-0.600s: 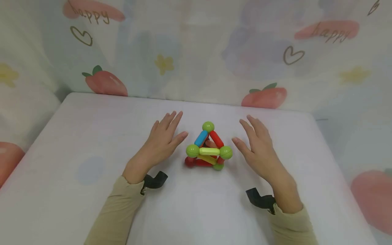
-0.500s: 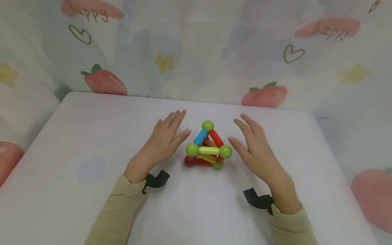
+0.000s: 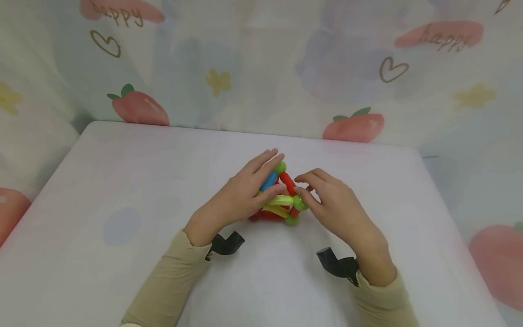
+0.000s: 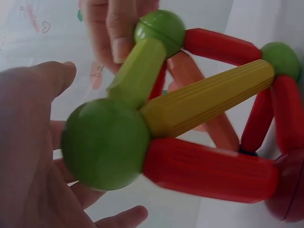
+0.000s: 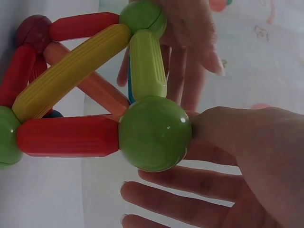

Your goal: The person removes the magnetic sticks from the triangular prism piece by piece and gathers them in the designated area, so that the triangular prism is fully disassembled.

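Note:
A ball-and-stick construction toy [image 3: 282, 200], built as a prism-like frame of coloured sticks and balls, stands mid-table. My left hand [image 3: 241, 195] overlaps its left side in the head view, fingers extended. In the left wrist view, the left thumb [image 4: 52, 78] is apart from the near green ball [image 4: 105, 144], with the other fingers behind it. My right hand [image 3: 343, 204] pinches the right-hand green ball [image 5: 154, 134] between thumb and index finger; both tips are partly hidden by that ball. Its other fingers spread beyond the frame. A yellow stick [image 5: 71, 73] crosses one face diagonally.
The white table [image 3: 163, 163] meets a curtain-like printed backdrop [image 3: 261, 68] at its far edge. A black curved piece [image 3: 229, 244] projects from the left wrist, and a similar black piece [image 3: 337, 263] from the right.
Both hands have moved inward from either side to the toy. The left now covers its left part, and the right has reached the right-hand green ball. The toy stays in place.

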{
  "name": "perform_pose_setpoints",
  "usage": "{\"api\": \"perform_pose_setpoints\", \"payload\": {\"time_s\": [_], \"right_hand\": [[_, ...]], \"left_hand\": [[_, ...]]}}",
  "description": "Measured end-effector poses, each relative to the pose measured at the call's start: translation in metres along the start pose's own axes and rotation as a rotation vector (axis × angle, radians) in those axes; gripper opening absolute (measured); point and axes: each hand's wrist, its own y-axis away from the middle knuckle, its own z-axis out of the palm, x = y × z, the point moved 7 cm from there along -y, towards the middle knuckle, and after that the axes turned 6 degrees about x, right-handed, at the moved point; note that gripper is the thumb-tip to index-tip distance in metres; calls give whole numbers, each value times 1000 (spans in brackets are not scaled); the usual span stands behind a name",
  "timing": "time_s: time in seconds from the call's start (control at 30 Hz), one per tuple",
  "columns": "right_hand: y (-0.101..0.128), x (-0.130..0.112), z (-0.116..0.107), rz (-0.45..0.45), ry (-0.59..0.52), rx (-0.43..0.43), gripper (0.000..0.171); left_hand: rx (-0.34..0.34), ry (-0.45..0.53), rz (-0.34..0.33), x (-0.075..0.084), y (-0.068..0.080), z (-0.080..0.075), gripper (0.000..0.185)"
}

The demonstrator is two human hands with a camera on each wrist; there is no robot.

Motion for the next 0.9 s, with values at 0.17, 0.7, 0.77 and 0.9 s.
{"api": "perform_pose_setpoints", "payload": {"time_s": [0.17, 0.7, 0.77, 0.9], "right_hand": [[6, -5, -1, -44, -4, -12, 28], [8, -16, 5, -111, 75, -8, 35], [8, -16, 6, -121, 77, -4, 33], [8, -16, 7, -149, 59, 7, 30]], "left_hand": [[-36, -19, 44, 6, 1, 8, 66], [20, -191, 233, 15, 3, 13, 73], [16, -186, 237, 16, 4, 14, 73], [7, -190, 236, 15, 5, 15, 74]]}}
